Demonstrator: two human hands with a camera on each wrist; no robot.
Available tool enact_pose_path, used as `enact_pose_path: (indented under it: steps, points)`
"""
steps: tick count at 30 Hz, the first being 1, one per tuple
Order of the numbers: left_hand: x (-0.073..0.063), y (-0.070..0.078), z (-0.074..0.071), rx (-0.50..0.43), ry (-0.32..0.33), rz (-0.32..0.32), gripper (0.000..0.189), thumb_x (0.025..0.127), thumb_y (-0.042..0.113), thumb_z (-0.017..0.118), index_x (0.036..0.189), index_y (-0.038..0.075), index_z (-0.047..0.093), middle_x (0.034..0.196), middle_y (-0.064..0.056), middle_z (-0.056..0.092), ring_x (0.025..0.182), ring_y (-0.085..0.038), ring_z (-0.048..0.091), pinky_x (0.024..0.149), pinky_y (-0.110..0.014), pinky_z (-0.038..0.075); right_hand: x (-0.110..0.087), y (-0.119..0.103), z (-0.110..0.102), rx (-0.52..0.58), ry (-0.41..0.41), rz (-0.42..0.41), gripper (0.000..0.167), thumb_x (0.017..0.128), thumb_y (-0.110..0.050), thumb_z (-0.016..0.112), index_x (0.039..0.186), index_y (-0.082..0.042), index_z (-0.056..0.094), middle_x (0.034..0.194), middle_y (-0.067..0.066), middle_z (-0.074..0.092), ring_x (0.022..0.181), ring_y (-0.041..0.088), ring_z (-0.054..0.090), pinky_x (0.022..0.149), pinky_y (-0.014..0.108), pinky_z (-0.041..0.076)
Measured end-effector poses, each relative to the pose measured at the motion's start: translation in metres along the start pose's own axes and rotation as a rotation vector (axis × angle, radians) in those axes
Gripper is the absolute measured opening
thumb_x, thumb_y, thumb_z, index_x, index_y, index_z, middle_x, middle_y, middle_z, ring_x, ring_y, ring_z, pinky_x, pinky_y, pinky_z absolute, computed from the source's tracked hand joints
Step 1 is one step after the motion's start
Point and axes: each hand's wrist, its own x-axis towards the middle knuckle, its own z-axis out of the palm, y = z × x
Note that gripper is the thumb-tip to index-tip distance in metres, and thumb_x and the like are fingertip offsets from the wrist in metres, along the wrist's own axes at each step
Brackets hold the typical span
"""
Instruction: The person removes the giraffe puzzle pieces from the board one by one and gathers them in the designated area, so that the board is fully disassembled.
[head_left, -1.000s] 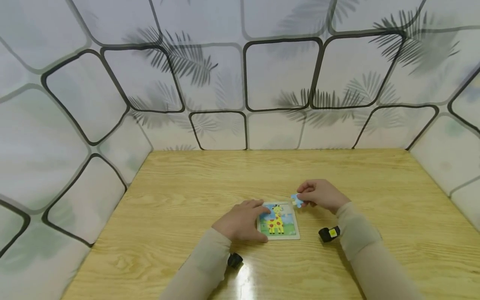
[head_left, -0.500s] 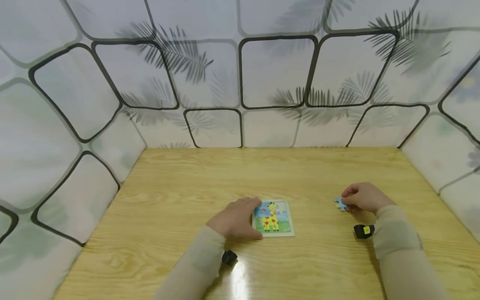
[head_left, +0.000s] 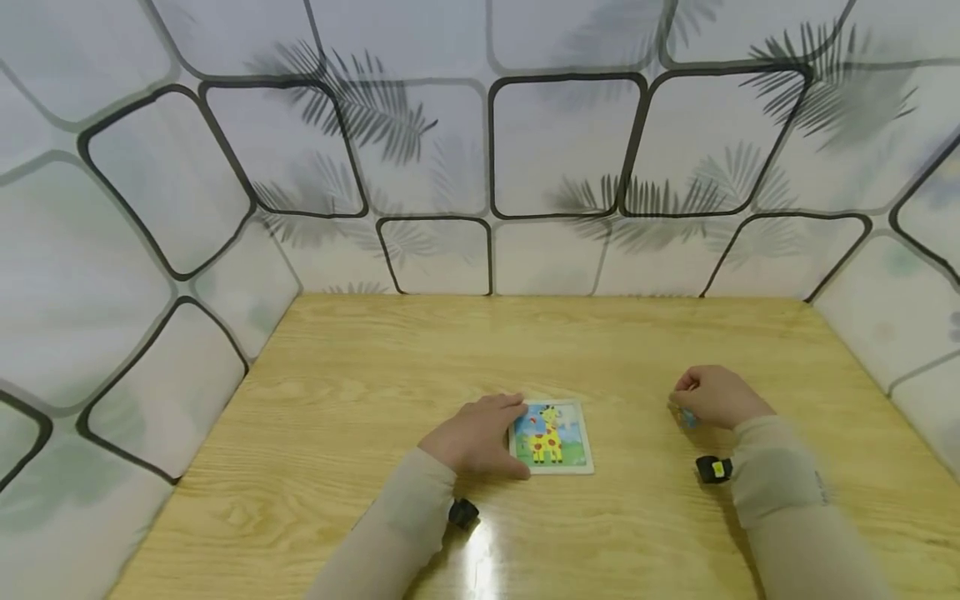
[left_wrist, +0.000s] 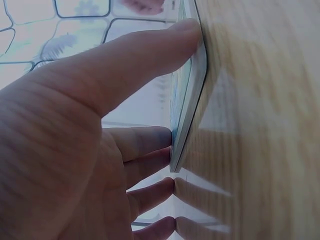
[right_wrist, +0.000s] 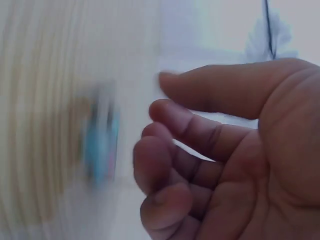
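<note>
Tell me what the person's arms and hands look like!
The left sleeve and right sleeve are long and pale beige. The left hand and right hand wear no gloves. Each wrist has a small black gadget, the right one with a yellow square.

A broad, pale yellow, wood-grained bench (head_left: 360,358) with a glossy top carries a flat, square puzzle board (head_left: 555,471) with a whitish rim, picturing a yellow, red-spotted giraffe (head_left: 546,447). Apart from it, to the right, is a small light-blue puzzle piece (head_left: 687,418), blurred; whether it touches the bench is unclear.
</note>
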Motion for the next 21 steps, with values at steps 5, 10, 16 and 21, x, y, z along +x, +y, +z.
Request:
enact_pose_path:
  steps: [5,10,16,21]
  points:
    - [-0.002,-0.002,0.002,0.0,-0.002,-0.008,0.092,0.081,0.052,0.08,0.156,0.018,0.04,0.164,0.006,0.027,0.151,-0.023,0.025,0.12,-0.048,0.023,0.011,-0.058,0.039,-0.027,0.011,-0.111,0.032,0.099,-0.031,0.062,0.106,-0.001,0.07,0.094,0.007,0.068,0.077,0.018,0.06,0.068,0.039,0.051]
    - [-0.003,-0.001,0.0,-0.004,0.013,-0.005,0.09,0.08,0.052,0.081,0.154,0.017,0.043,0.164,0.004,0.03,0.15,-0.024,0.027,0.119,-0.049,0.026,0.021,-0.106,0.069,-0.035,0.004,-0.185,0.026,0.096,-0.028,0.067,0.1,-0.003,0.072,0.094,0.006,0.07,0.076,0.016,0.061,0.068,0.037,0.052]
    - [-0.003,0.0,0.0,-0.024,0.037,0.026,0.083,0.079,0.05,0.083,0.148,0.015,0.05,0.162,0.0,0.033,0.148,-0.026,0.032,0.118,-0.05,0.028,0.025,-0.125,0.08,-0.044,0.03,-0.161,0.026,0.093,-0.029,0.07,0.097,-0.003,0.073,0.091,0.005,0.071,0.074,0.015,0.062,0.069,0.037,0.053]
    - [-0.002,-0.002,-0.001,-0.026,0.047,0.039,0.073,0.08,0.05,0.083,0.14,0.02,0.055,0.161,0.0,0.034,0.147,-0.027,0.034,0.117,-0.055,0.028,0.026,-0.131,0.083,-0.016,0.012,-0.135,0.028,0.09,-0.03,0.074,0.094,-0.002,0.072,0.088,0.004,0.07,0.073,0.016,0.06,0.068,0.036,0.053]
